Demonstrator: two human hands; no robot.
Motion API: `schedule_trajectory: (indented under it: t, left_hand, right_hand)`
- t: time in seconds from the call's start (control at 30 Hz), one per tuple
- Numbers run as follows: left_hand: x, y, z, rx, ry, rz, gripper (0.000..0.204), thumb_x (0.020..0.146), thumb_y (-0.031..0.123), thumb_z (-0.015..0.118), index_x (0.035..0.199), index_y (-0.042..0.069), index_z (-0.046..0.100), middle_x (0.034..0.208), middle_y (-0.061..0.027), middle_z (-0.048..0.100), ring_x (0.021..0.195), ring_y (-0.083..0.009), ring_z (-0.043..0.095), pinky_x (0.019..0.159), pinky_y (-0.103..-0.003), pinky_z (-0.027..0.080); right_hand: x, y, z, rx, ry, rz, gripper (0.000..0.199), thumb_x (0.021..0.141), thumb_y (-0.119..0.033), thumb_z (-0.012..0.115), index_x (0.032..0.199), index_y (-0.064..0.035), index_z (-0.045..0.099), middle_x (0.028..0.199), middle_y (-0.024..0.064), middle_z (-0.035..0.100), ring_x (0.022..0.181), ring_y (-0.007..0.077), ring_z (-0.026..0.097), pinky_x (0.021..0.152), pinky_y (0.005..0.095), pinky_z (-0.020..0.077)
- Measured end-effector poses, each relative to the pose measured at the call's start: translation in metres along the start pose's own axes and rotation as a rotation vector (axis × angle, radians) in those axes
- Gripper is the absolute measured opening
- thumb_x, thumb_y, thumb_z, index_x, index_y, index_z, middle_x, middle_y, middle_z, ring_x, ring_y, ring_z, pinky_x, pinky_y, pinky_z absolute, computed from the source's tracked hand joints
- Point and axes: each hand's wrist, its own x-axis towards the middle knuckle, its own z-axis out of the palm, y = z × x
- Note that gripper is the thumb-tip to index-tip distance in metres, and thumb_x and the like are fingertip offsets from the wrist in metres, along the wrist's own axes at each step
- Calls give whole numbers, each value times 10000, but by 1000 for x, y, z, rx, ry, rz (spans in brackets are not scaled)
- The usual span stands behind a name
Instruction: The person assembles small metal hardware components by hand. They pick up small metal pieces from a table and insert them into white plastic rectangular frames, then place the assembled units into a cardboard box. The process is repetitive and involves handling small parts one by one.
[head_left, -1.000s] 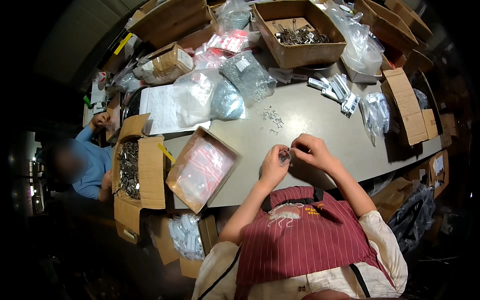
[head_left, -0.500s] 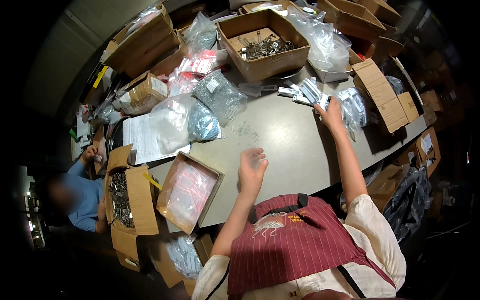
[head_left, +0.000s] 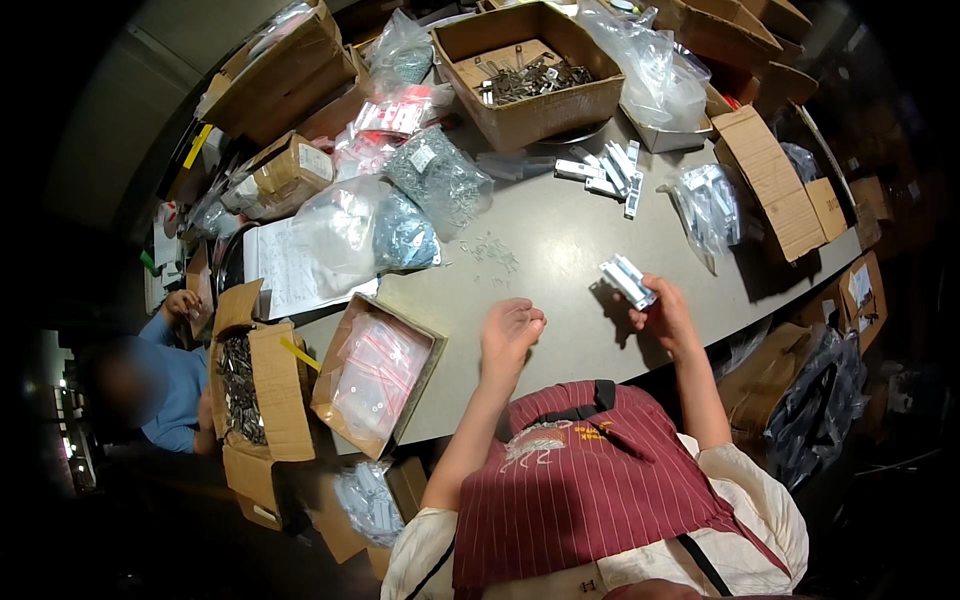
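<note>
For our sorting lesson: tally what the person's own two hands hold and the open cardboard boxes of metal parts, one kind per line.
Hands: 2, left hand empty, right hand gripping
White metal piece held: 1
Open boxes of metal parts: 2, top box, floor box
Total: 5

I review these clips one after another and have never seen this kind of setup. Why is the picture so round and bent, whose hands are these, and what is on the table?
There is no machine here: a person wears a wide fisheye camera on the head, looking down, so straight edges curve toward the rim. The two forearms rising from the bottom are that person's own. The right hand holds a small white metal piece above the grey table. The left hand hovers loosely curled and seems empty. More white pieces lie further back, beside a cardboard box of metal parts and clear plastic bags. A tray of small pink-striped bags sits at the near left edge. The blue sleeve at far left belongs to another person.
</note>
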Motion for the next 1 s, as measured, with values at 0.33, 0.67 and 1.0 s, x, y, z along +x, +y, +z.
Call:
schedule_trajectory:
  t: [0.33, 0.67, 1.0]
  left_hand:
    - [14, -17, 21, -93, -107, -132, 391, 930, 81, 775, 1203, -26, 518, 1052, -90, 674, 948, -136, 653, 840, -275, 532]
    - [30, -16, 23, -133, -107, -81, 451, 901, 103, 765, 1276, -31, 553, 1196, -145, 657, 1108, -212, 649, 921, -324, 529]
    - [43, 46, 25, -581, -602, -444, 412, 848, 0, 706, 1230, -49, 562, 1237, -270, 658, 1220, -414, 639, 1089, -521, 517]
  right_hand:
    - [-27, 42, 64, -144, -283, -45, 351, 1060, -281, 485, 1288, -27, 566, 786, 69, 621, 504, 117, 536, 446, 250, 417]
    - [-11, 26, 35, 75, 12, -7, 460, 1079, -409, 436, 1083, 28, 579, 804, 144, 691, 419, 135, 520, 347, 243, 378]
    - [-36, -69, 53, -281, -386, -298, 389, 1033, -209, 642, 1319, 47, 583, 1119, 76, 622, 876, 164, 682, 707, 305, 587]
